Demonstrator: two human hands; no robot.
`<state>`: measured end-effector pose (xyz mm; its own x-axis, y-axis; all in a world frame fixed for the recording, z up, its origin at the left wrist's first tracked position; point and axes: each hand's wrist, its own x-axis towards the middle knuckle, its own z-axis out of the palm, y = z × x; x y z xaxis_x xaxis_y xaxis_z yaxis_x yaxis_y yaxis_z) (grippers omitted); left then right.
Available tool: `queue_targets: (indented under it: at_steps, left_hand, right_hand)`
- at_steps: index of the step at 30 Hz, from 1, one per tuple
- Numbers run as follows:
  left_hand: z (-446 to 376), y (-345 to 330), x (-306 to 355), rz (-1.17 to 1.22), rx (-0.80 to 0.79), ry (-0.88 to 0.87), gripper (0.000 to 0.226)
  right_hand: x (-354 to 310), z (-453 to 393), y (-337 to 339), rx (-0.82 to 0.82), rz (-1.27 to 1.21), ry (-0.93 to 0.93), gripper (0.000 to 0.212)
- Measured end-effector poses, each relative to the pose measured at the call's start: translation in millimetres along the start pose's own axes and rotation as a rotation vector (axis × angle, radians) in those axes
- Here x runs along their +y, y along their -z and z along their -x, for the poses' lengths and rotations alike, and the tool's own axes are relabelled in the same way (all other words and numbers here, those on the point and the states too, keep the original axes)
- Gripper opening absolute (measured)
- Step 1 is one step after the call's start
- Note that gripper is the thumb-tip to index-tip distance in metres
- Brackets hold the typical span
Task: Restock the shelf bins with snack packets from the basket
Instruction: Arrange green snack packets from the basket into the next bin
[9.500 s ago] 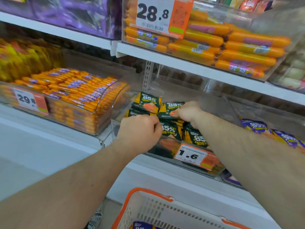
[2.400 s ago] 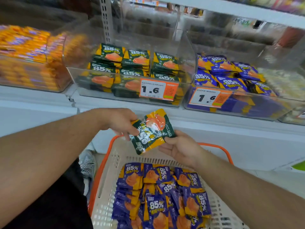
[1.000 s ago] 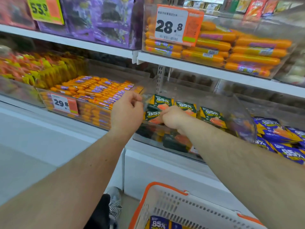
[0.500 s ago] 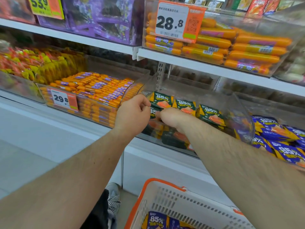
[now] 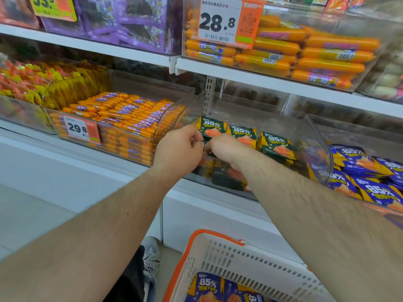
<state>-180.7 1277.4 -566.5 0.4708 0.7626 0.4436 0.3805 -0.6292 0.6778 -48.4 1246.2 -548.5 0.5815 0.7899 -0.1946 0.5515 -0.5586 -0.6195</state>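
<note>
Both hands reach into the clear plastic bin (image 5: 314, 136) on the middle shelf (image 5: 122, 168), at the front left part of the bin. The left hand (image 5: 177, 149) is seen from the back, knuckles up, with its fingers (image 5: 197, 139) curled inward toward the right hand. The right hand (image 5: 224, 147) sits just beside it, fingers also curled, the two hands nearly touching. A dark packet edge shows in the narrow gap between them, but whether either hand pinches it cannot be told; the fingertips are hidden behind the knuckles.

The green packets (image 5: 275, 144) lie in stacked rows inside this bin, each printed with "85%" and an orange picture. One stack (image 5: 210, 128) stands directly behind the left hand; another (image 5: 243, 135) lies behind the right hand. More green packets show through the front wall below the hands.

The bin to the right holds blue packets (image 5: 370, 188) with the same "85%" print. The basket (image 5: 220, 249), white with an orange rim, stands low in front of the shelf, below the forearms. Blue packets (image 5: 207, 288) lie in its bottom.

The bin to the left holds small orange sausages (image 5: 122, 110) behind a "29.8" price tag (image 5: 81, 129). The upper shelf carries larger orange sausages (image 5: 327, 53) with a "28.8" tag (image 5: 226, 20).
</note>
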Motion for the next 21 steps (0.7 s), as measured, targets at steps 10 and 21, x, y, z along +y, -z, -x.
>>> queue_targets:
  at_steps: [10, 21]
  left_hand:
    - [24.0, -19.2, 37.8, 0.014, -0.11, -0.249, 0.01]
    - [95.5, -107.5, 63.6, -0.4, -1.1, -0.491, 0.028]
  right_hand:
    - [41.0, 37.3, 3.6, 0.859, -0.095, 0.689, 0.029]
    - [238.5, 132.9, -28.8, 0.726, -0.058, 0.444, 0.036]
